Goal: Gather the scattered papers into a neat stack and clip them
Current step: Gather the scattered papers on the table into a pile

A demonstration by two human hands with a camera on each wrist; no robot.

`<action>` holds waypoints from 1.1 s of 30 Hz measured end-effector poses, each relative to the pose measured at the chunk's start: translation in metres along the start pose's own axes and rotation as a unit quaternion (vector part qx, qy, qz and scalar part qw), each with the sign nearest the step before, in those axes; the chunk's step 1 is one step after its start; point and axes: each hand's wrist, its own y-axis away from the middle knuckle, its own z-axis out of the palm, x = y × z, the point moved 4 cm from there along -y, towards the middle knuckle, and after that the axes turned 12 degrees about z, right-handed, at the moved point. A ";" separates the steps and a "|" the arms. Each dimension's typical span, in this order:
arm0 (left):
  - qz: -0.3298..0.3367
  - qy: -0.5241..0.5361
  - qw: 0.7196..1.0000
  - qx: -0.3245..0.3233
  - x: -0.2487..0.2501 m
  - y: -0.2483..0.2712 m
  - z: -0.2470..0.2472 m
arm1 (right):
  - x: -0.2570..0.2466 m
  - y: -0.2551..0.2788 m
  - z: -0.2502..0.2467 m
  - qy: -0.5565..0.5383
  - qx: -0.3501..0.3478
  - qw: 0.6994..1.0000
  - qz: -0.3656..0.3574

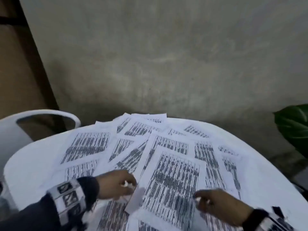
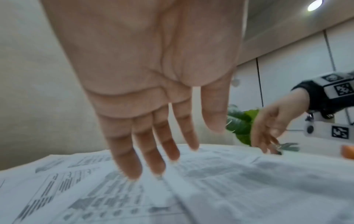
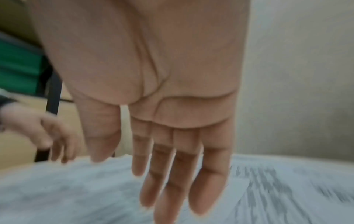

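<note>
Several printed sheets lie scattered and overlapping across a round white table (image 1: 31, 157). One large sheet (image 1: 173, 179) lies uppermost at the near middle, between my hands. My left hand (image 1: 116, 184) hovers at that sheet's left edge, its straight fingers (image 2: 149, 153) pointing down with the tips just over the paper (image 2: 229, 189). My right hand (image 1: 215, 203) is at the sheet's right edge, palm open and fingers (image 3: 172, 174) extended above blurred paper (image 3: 277, 189). Neither hand holds anything. I see no clip.
A white chair back (image 1: 41, 117) stands behind the table at the left. A green leafy plant (image 1: 293, 129) stands at the right. A grey wall is close behind the table. A small orange object (image 2: 348, 152) shows at the right edge of the left wrist view.
</note>
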 end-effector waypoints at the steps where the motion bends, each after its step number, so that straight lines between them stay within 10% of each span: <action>1: 0.019 -0.007 0.999 0.027 -0.006 -0.017 -0.010 | -0.010 -0.021 -0.003 0.000 0.026 1.000 -0.003; 5: 0.012 -0.097 0.990 0.100 -0.029 -0.072 -0.024 | -0.035 -0.080 -0.004 0.087 0.036 0.994 0.053; 13: -0.084 -0.197 0.976 -0.030 -0.042 -0.066 0.038 | -0.058 -0.077 0.042 0.182 0.013 0.980 0.081; 20: -0.097 -0.091 0.987 0.093 -0.049 -0.019 0.027 | -0.046 -0.047 0.035 0.049 0.100 0.989 0.094; 28: -0.109 -0.058 0.991 0.056 -0.037 -0.020 0.046 | -0.069 -0.048 0.049 0.105 0.022 0.990 0.092; 33: -0.148 -0.105 0.980 0.078 -0.058 -0.005 0.028 | -0.050 -0.045 0.031 0.014 0.117 0.988 0.098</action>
